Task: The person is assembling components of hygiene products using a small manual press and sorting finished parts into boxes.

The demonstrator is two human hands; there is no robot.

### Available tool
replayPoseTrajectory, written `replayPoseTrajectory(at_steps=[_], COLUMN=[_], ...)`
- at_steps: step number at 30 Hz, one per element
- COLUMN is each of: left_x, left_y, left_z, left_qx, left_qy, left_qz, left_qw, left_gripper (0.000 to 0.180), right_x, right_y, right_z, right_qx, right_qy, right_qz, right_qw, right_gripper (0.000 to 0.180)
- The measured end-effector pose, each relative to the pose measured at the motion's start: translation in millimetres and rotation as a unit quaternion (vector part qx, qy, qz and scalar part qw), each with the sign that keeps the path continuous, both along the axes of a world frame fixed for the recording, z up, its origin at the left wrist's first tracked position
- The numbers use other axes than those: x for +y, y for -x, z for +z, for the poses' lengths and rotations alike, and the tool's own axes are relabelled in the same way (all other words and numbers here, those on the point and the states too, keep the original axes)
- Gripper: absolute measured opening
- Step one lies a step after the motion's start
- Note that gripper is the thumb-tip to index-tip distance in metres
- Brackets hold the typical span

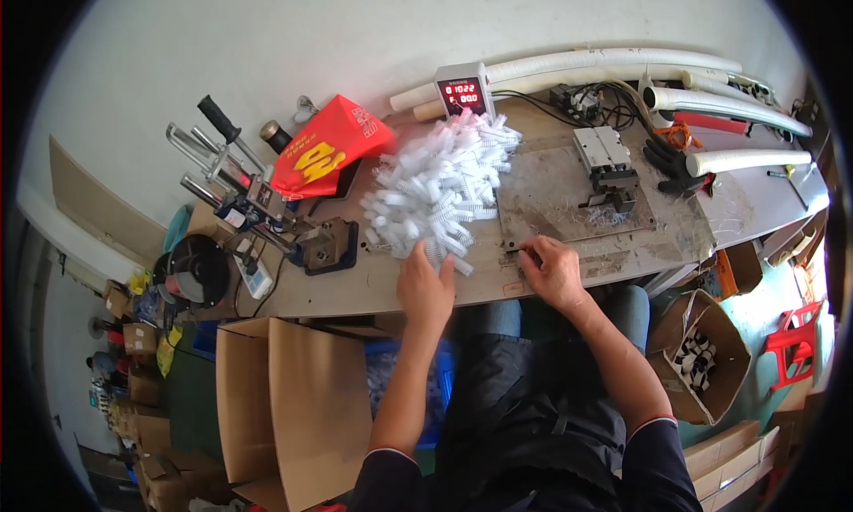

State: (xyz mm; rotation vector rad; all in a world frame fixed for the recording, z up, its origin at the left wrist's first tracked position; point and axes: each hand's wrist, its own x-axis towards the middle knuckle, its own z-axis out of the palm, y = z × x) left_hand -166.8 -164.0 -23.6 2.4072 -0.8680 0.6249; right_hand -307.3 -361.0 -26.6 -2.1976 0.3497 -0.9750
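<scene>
While ribbed white tubes point(440, 188) heap, hands touch.

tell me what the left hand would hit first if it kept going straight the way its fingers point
Most likely the pile of white plastic parts: the left hand points up the bench straight at it, fingertips already at its near edge. Whether they touch a piece is unclear.

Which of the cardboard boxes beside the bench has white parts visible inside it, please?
The open cardboard box on the floor at the person's right, beyond the right knee; black-and-white parts lie in it. The big box at the left shows only bare flaps.
</scene>
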Motion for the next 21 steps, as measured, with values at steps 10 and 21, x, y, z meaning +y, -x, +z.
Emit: replayPoseTrajectory(at_steps=[10,21], left_x=[-44,-40], left_y=[-2,-16], left_z=[20,-24], left_qx=[0.142,0.103], left_qy=[-0.029,0.149], left_qz=[0.088,0.071], left_qw=[0.985,0.981], left_gripper=[0.074,0.044], right_x=[3,30], right_y=[-3,-54], right_z=[4,17], right_qx=[0.015,-0.063], right_qy=[0.075,0.148], right_qz=[0.036,0.099], right_qw=[0.996,0.982], right_gripper=[0.018,0.032])
